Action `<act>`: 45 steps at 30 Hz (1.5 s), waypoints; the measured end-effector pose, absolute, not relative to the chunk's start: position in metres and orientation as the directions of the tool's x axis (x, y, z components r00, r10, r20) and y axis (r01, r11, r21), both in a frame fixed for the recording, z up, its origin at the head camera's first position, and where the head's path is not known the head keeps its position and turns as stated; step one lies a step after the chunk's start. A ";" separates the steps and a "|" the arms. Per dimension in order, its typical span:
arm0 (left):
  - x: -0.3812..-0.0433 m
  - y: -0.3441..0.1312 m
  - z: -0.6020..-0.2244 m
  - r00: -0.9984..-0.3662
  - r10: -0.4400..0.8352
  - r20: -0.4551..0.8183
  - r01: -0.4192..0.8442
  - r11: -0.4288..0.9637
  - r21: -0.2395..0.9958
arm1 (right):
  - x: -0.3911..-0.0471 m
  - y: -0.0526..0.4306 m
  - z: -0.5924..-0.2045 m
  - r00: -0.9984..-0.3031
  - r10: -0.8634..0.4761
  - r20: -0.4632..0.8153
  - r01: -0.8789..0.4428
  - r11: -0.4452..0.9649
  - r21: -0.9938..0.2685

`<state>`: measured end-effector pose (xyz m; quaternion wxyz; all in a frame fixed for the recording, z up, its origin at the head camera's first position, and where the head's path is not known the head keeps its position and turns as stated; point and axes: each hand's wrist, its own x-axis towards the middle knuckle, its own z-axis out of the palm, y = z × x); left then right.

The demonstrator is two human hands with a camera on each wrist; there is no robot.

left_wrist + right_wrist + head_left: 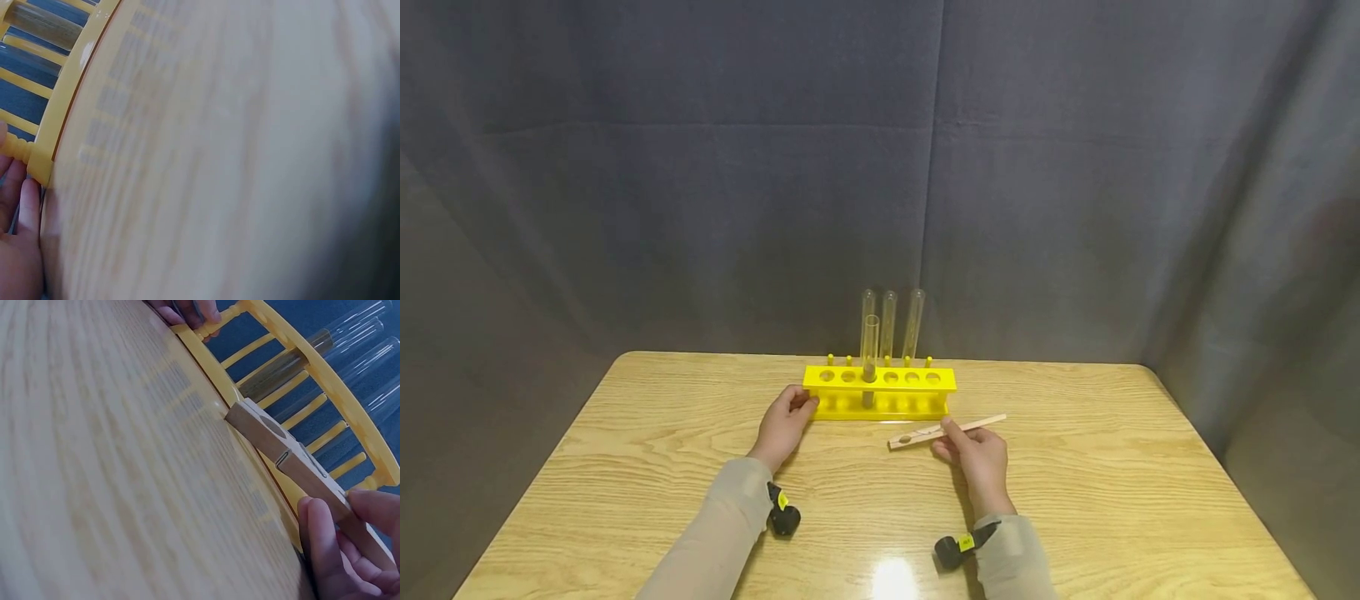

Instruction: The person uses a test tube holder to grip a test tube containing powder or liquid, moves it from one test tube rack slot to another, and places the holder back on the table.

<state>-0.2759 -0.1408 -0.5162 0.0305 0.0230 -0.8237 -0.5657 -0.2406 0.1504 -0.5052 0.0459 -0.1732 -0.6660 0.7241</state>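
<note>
A yellow test tube rack stands toward the back of the table. My left hand holds its left end, with fingers about the end post, as the right wrist view also shows. An upright glass test tube stands in one of the rack's holes, with greyish-brown contents in its lower part. In front of the rack's right end, my right hand pinches a wooden test tube holder between thumb and fingers. The holder's jaws point left, closed on nothing, apart from the tube.
Three clear test tubes stand upside down on pegs along the rack's back. The wood-grain table has rounded far corners. A grey curtain hangs behind it and along the sides.
</note>
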 end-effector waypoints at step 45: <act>-0.275 -0.142 -0.515 -0.998 -0.059 0.029 0.007 0.352 0.936 | -0.240 0.147 -0.505 -0.949 0.274 -0.156 0.183 0.077 -0.980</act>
